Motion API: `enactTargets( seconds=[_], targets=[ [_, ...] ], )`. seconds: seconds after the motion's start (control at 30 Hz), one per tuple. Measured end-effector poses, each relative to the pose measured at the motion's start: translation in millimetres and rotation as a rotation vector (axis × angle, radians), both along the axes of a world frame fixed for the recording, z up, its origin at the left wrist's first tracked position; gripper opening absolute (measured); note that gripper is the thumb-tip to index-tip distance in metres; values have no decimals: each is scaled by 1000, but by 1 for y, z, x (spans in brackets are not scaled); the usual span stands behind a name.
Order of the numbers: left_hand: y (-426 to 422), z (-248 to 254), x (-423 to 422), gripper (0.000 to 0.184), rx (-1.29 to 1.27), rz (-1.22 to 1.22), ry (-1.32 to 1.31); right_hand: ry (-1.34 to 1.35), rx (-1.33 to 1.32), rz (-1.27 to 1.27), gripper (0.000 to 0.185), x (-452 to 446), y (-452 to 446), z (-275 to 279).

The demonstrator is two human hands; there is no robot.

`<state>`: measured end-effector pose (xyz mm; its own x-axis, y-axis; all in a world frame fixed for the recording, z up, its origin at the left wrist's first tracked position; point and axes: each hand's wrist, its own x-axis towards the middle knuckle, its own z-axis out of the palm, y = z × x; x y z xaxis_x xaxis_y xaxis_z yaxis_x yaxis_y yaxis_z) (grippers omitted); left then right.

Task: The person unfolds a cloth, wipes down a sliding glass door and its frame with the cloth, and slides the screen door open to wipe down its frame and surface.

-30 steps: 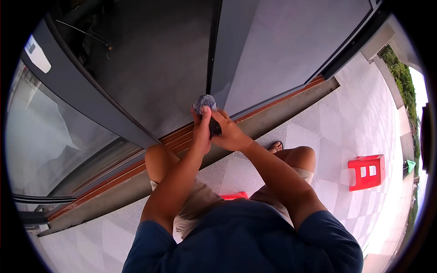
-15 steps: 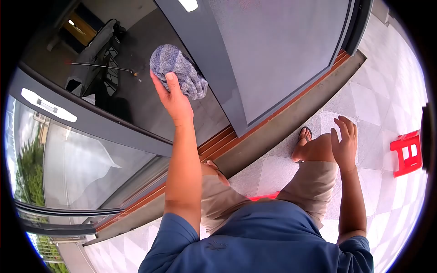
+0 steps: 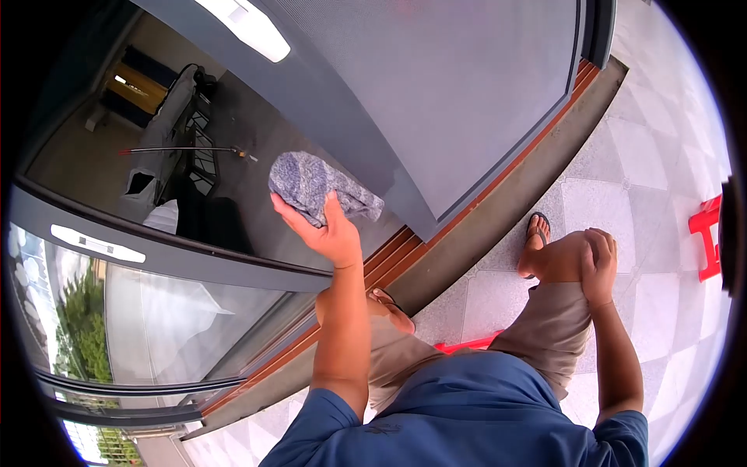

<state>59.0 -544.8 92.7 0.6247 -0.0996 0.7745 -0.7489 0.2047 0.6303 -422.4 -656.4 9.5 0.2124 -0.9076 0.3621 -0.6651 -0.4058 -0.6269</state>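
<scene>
A bunched grey-blue cloth (image 3: 315, 183) sits in my left hand (image 3: 336, 233), with the thumb on its near side and the fingers beneath. The cloth is held up in the gap of the sliding door, beside the edge of the grey door frame (image 3: 358, 109). A loose end of it hangs toward the right. My right hand (image 3: 597, 265) rests on my right knee, holding nothing, its fingers laid over the knee and slightly bent.
The left door panel has a white handle (image 3: 97, 244); the right one has another white handle (image 3: 247, 27). An orange-brown track (image 3: 389, 253) runs along the sill. Inside lies a thin rod (image 3: 183, 149). A red stool (image 3: 706, 237) stands on the tiled floor at right.
My left hand with the cloth is lower and farther right in view, and the cloth has changed shape. My right hand has come down onto my knee. The view has shifted.
</scene>
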Motion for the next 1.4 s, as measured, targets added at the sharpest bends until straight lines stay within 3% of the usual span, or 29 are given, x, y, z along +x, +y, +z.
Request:
enactTargets(
  seconds=[0.07, 0.17, 0.2, 0.27, 0.43, 0.6, 0.8, 0.87, 0.93, 1.07, 1.13, 1.3, 1.4],
  targets=[
    [-10, 74, 11, 91, -42, 70, -356, -9, 11, 6, 26, 5, -3, 4],
    [-41, 160, 27, 84, 30, 396, -970, -15, 44, 4, 26, 8, -2, 6],
    [-53, 173, 28, 81, 89, 482, -1116, -20, 41, -1, 26, 8, -1, 5],
    [-79, 166, 32, 74, 259, 569, -1146, -34, 28, -6, 26, 12, 0, 2],
    [-92, 123, 51, 65, 184, 525, -1272, -30, 35, -20, 26, 10, 4, 3],
    [-88, 32, 45, 58, 234, 305, -1278, -17, 60, -34, 26, 2, 0, 4],
    [-53, -110, 34, 55, 712, 102, -1297, -33, 25, -34, 26, -1, 1, 4],
    [-39, -170, 25, 39, 1023, -64, -1325, -62, 48, -55, 26, 0, 2, 3],
    [-35, -229, 25, 37, 1231, -127, -1304, -10, 13, -58, 26, -1, 1, 1],
    [-40, -190, -4, 39, 1078, -153, -1120, -15, 8, -75, 26, -1, 7, 6],
    [-45, -119, -19, 46, 890, -123, -1121, -36, 10, -87, 26, -4, 7, -1],
    [-60, 35, -5, 58, 485, 246, -1178, -47, 40, -46, 27, -4, 2, -4],
    [-67, 38, 1, 56, 542, 336, -1259, -28, 35, -38, 27, 3, -1, 1]
  ],
)
